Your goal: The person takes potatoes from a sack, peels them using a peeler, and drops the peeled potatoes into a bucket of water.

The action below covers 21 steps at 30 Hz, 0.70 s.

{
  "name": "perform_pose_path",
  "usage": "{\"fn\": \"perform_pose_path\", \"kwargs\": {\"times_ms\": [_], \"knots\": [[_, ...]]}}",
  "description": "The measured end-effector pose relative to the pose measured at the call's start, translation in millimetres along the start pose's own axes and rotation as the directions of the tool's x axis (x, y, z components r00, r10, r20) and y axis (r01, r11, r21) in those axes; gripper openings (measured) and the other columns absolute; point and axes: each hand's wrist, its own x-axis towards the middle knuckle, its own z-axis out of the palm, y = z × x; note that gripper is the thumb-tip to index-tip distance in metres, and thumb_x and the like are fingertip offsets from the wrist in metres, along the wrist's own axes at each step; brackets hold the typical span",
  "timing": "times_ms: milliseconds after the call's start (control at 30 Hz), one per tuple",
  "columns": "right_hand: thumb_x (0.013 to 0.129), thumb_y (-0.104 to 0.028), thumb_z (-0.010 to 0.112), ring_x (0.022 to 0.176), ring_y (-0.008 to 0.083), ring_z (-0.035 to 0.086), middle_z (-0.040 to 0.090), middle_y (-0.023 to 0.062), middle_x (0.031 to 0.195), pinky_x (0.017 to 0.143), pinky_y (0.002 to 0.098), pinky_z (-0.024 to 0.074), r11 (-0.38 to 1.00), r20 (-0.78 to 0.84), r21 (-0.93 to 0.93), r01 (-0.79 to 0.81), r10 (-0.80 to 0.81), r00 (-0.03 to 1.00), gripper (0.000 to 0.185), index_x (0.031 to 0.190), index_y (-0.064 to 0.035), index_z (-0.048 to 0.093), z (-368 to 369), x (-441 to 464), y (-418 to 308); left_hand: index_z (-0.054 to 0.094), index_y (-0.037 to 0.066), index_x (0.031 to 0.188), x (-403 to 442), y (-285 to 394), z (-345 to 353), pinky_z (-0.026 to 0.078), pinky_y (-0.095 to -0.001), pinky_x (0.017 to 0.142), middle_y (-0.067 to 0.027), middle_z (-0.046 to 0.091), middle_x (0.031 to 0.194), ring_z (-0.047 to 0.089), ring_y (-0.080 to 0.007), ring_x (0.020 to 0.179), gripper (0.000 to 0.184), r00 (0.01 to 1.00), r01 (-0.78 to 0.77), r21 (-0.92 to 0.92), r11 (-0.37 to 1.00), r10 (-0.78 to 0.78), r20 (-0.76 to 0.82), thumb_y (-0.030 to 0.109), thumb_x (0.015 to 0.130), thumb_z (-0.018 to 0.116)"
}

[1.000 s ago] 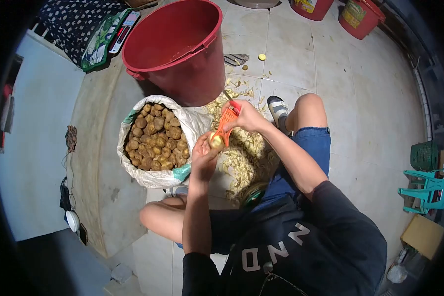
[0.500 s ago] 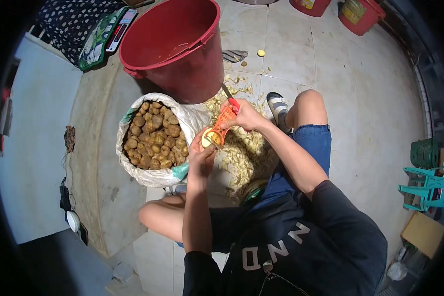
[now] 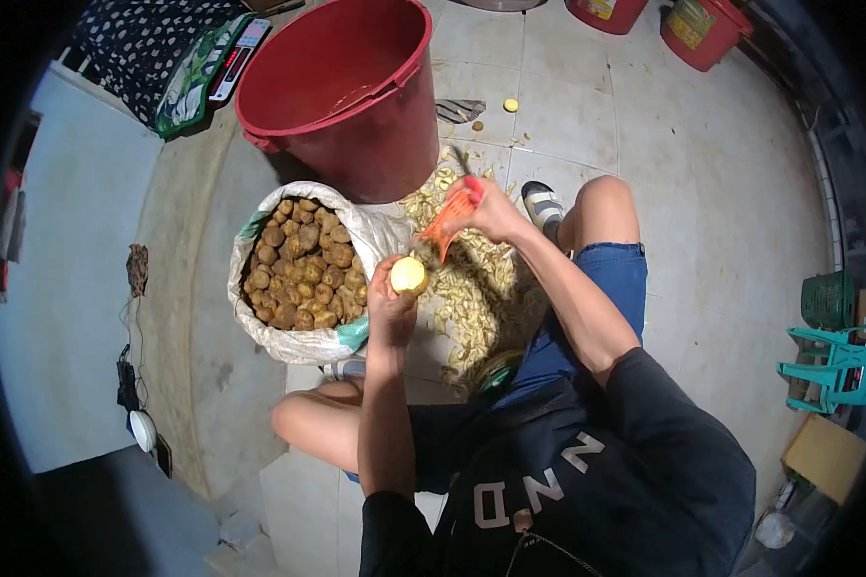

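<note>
In my left hand (image 3: 391,306) is a partly peeled potato (image 3: 409,276), its bare yellow face turned up and brown skin left along its lower edge. My right hand (image 3: 498,213) is closed around an orange peeler (image 3: 445,227), which points down and left, a short way from the potato. A red handle (image 3: 472,185) with a dark, blade-like end also sticks out of that hand; motion blurs it. Beside my left hand stands a white sack (image 3: 387,231) full of unpeeled potatoes (image 3: 308,269). Potato peelings (image 3: 476,303) lie heaped on the floor below my hands.
A big red bucket (image 3: 380,144) stands behind the sack. Farther back are a peeled potato (image 3: 511,105), a striped cloth (image 3: 460,111) and smaller red buckets (image 3: 704,34). A scale (image 3: 239,60) is at upper left; a turquoise stool (image 3: 837,365) is at far right.
The peeler has come away from the potato as my right hand moved up and to the right. My left hand has tilted the potato, so its peeled face shows more fully.
</note>
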Motion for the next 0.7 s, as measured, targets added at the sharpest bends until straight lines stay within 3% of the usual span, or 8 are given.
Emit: {"fn": "perform_pose_path", "kwargs": {"times_ms": [67, 100, 233, 367, 467, 600, 633, 700], "knots": [[0.065, -0.005, 0.088, 0.078, 0.0087, 0.06, 0.066, 0.0011, 0.084, 0.071, 0.0255, 0.0495, 0.95, 0.187, -0.17, 0.261, -0.228, 0.955, 0.039, 0.094, -0.0029, 0.061, 24, -20, -21, 0.043, -0.001, 0.123, -1, 2, 13, 0.05, -0.032, 0.092, -0.0101, 0.059, 0.111, 0.061, -0.0204, 0.103, 0.063, 1.0, -0.018, 0.039, 0.999, 0.019, -0.008, 0.0, 0.071, 0.078], [0.066, -0.005, 0.087, 0.077, 0.0088, 0.061, 0.066, 0.0008, 0.083, 0.069, 0.0248, 0.0496, 0.892, 0.14, -0.291, 0.347, -0.319, 0.937, 0.038, 0.092, -0.0031, 0.06, 25, -18, -18, 0.042, 0.0, 0.124, -1, 5, 18, 0.05, -0.0321, 0.093, -0.0107, 0.059, 0.111, 0.061, -0.0208, 0.104, 0.06, 0.999, -0.036, 0.05, 0.998, 0.036, 0.01, 0.0, 0.074, 0.076], [0.063, -0.006, 0.089, 0.076, 0.0072, 0.058, 0.064, -0.0022, 0.081, 0.07, 0.0249, 0.0476, 0.998, 0.047, 0.027, 0.049, -0.051, 0.998, 0.041, 0.092, -0.0038, 0.061, 3, -4, -7, 0.042, 0.0, 0.123, -1, 3, 13, 0.05, -0.0326, 0.094, -0.0114, 0.058, 0.113, 0.061, -0.0214, 0.104, 0.059, 0.997, -0.054, -0.05, 0.997, 0.056, 0.045, 0.002, 0.076, 0.076], [0.065, -0.003, 0.087, 0.076, 0.0078, 0.06, 0.065, 0.0003, 0.081, 0.07, 0.0252, 0.0498, 0.923, 0.128, -0.257, 0.287, -0.262, 0.956, 0.04, 0.094, -0.003, 0.059, 14, -8, -5, 0.044, 0.0, 0.122, -1, -3, 10, 0.05, -0.0325, 0.094, -0.01, 0.058, 0.112, 0.061, -0.0212, 0.104, 0.058, 0.999, -0.027, 0.008, 1.0, 0.028, -0.039, 0.001, 0.075, 0.078], [0.061, -0.004, 0.089, 0.078, 0.0071, 0.057, 0.063, -0.002, 0.083, 0.072, 0.0257, 0.0479, 0.999, 0.045, 0.007, 0.04, -0.04, 0.998, 0.045, 0.097, -0.0031, 0.061, -2, 0, 6, 0.045, -0.001, 0.121, -1, -1, 5, 0.05, -0.0317, 0.093, -0.0092, 0.059, 0.112, 0.061, -0.0207, 0.103, 0.059, 0.998, -0.034, 0.046, 0.998, 0.037, -0.053, 0.002, 0.073, 0.08], [0.062, -0.003, 0.088, 0.077, 0.0091, 0.059, 0.064, 0.0008, 0.085, 0.07, 0.0253, 0.0492, 0.917, 0.182, -0.269, 0.294, -0.252, 0.951, 0.047, 0.099, -0.0016, 0.059, 14, -9, -5, 0.047, -0.002, 0.121, -3, 2, 10, 0.051, -0.0309, 0.09, -0.01, 0.06, 0.112, 0.062, -0.0197, 0.102, 0.065, 0.995, -0.003, 0.196, 0.981, 0.022, -0.094, 0.001, 0.067, 0.084], [0.062, -0.003, 0.089, 0.078, 0.0085, 0.058, 0.064, 0.0006, 0.084, 0.07, 0.0253, 0.049, 0.944, 0.082, -0.295, 0.15, -0.132, 0.988, 0.047, 0.099, -0.0019, 0.06, 6, -4, -6, 0.047, -0.002, 0.121, -6, 2, 8, 0.051, -0.0309, 0.09, -0.01, 0.06, 0.112, 0.062, -0.0197, 0.102, 0.065, 0.995, -0.001, 0.195, 0.981, 0.02, -0.097, 0.001, 0.067, 0.084], [0.061, -0.004, 0.089, 0.078, 0.008, 0.057, 0.064, 0.0005, 0.083, 0.07, 0.0254, 0.0488, 0.963, 0.075, -0.222, 0.151, -0.138, 0.988, 0.048, 0.099, -0.0019, 0.06, 4, -6, -14, 0.047, -0.002, 0.12, -1, 7, 10, 0.053, -0.0308, 0.086, -0.0104, 0.061, 0.109, 0.063, -0.0194, 0.098, 0.069, 0.995, 0.051, 0.107, 0.993, -0.041, -0.095, -0.004, 0.061, 0.084]]}}
